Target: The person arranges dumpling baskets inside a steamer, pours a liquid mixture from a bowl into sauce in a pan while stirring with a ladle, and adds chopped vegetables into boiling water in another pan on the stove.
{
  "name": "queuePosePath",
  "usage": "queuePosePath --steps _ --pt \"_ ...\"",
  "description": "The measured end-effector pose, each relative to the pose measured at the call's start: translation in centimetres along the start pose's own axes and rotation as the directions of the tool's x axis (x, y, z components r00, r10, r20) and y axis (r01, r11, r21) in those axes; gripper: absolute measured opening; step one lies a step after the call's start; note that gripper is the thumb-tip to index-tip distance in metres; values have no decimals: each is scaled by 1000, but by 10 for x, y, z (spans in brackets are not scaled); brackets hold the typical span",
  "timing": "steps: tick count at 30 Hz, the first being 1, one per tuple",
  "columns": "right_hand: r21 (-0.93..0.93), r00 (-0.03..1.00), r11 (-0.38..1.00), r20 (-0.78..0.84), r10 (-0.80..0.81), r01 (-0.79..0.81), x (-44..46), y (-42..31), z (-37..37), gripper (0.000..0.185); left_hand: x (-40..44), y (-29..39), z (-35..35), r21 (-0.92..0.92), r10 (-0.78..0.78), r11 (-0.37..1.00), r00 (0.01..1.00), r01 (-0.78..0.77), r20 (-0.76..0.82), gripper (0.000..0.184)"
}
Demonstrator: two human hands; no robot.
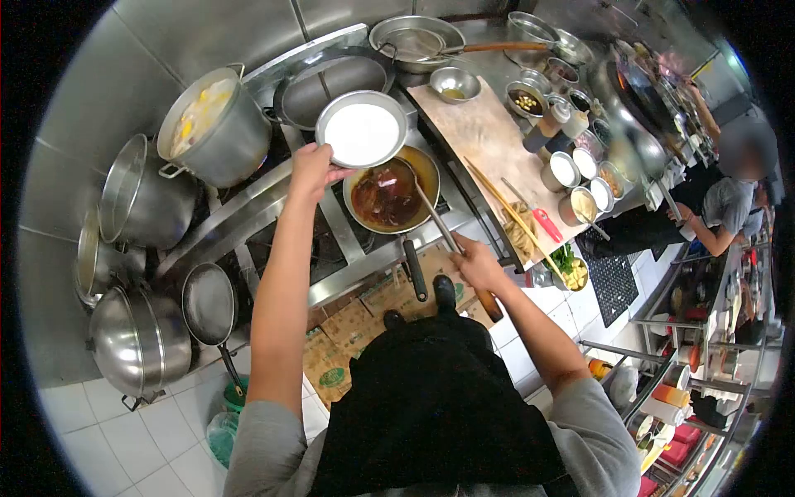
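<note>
My left hand [313, 172] grips the rim of a round metal bowl [370, 164] filled with a white liquid [361, 132]. The bowl is over the back left edge of a frying pan [427, 169] on the stove. Glossy dark reddish-brown sauce [387, 197] covers much of the pan's bottom. In my right hand [479, 265] is a long-handled ladle [436, 215], its wooden end pointing back toward me. The ladle's head dips into the sauce and is partly hidden. Untouched, the pan's black handle [414, 269] points toward me.
Left stand a tall stockpot [217, 137] and a small frying pan [209, 305]. A wide black wok [331, 87] sits behind the bowl. The right-hand board [447, 124] holds chopsticks [497, 195], a red-handled tool [546, 224], bottles and containers. A co-worker [720, 199] stands far right.
</note>
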State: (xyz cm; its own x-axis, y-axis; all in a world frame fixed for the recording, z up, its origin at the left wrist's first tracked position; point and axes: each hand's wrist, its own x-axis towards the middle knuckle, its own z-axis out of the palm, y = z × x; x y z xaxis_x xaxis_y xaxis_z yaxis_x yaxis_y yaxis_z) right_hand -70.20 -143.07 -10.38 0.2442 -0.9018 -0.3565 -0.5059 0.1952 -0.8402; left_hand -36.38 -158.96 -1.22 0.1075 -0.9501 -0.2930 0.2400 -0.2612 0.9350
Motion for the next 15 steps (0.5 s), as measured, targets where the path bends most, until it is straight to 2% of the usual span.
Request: queuePosePath --steps 1,2,6,7,9,12,15 --pt "-181 993 979 -48 -106 95 -4 -12 -7 49 -1 3 10 14 -2 1000 1000 2 -6 29" --pt "-72 1000 997 20 9 -7 -12 -23 -20 53 3 3 16 12 1 1000 1000 -1 22 29" --pt "-18 991 998 117 69 -68 15 -4 -29 51 15 1 59 8 15 1000 995 -16 96 27" --pt "-10 995 999 93 41 -40 26 -2 -28 51 23 -2 72 1 -10 1000 992 10 127 26" --pt "-302 960 917 -14 -279 261 57 37 -19 53 44 -16 94 -4 -63 998 982 65 176 26" --pt "-247 957 931 -43 -287 268 49 62 -28 52 61 -38 145 -23 -130 991 978 135 163 31" --pt "-105 982 994 187 34 -14 25 -1 -71 53 84 -77 195 -83 -181 976 965 199 192 34"
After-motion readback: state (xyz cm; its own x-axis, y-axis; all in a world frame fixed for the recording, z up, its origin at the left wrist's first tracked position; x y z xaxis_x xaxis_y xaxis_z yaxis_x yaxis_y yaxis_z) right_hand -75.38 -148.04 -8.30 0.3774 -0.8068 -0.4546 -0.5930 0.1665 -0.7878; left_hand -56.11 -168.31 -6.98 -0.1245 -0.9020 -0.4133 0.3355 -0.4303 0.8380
